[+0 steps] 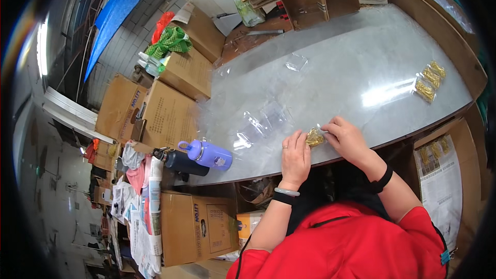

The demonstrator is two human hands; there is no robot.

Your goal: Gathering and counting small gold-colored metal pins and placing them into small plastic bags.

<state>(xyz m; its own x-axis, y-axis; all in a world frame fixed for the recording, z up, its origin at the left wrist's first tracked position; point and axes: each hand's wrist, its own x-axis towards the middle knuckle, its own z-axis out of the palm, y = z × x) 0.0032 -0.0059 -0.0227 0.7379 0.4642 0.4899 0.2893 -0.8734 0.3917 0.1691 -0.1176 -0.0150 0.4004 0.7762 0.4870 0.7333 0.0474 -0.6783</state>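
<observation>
A small clear plastic bag of gold-coloured pieces (314, 138) lies at the table's near edge, between my two hands. My left hand (296, 158) is closed at its left side, fingers together and pressed on the bag. From the right, my right hand (346, 138) pinches the bag's upper right part between thumb and fingers. What the gold pieces are is too small to tell. Several flat, clear bags (261, 123) lie left of my hands, and another clear bag (296, 62) lies farther back.
At the far right of the grey table (351, 82) sit several filled bags of gold pieces (430, 81). A purple bottle (209, 155) and a black bottle (185, 163) are at the left edge. Cardboard boxes (173, 116) stack up on the left; a cardboard wall (439, 26) borders the right.
</observation>
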